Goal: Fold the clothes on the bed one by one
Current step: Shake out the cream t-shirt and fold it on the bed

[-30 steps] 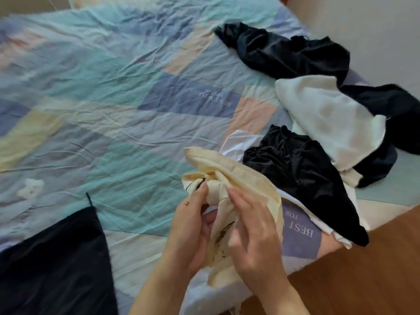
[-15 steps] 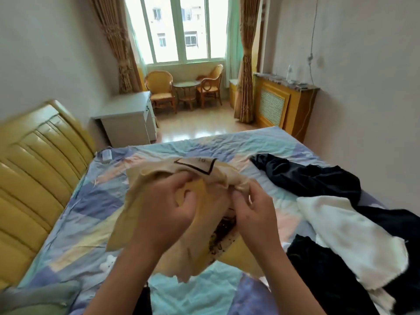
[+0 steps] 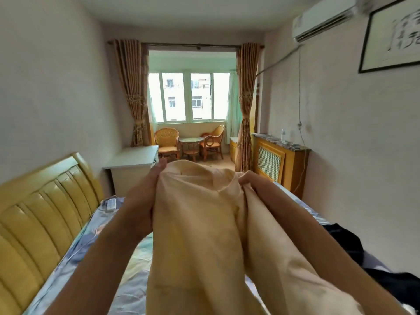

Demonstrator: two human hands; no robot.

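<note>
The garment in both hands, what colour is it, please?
Pale cream-yellow garment, plain, in the head view.

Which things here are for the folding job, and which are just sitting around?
For the job:
- pale yellow cloth garment, held up by both hands
- left hand and right hand
- black clothes lying on the bed
- patchwork bed cover

Just there:
- wicker chairs
- small round table
- white bedside cabinet
- framed picture
- wall air conditioner

Two wicker chairs (image 3: 167, 140) flank a small table (image 3: 190, 142) under the window (image 3: 188, 96); the framed picture (image 3: 389, 35) perhaps shows calligraphy.
</note>
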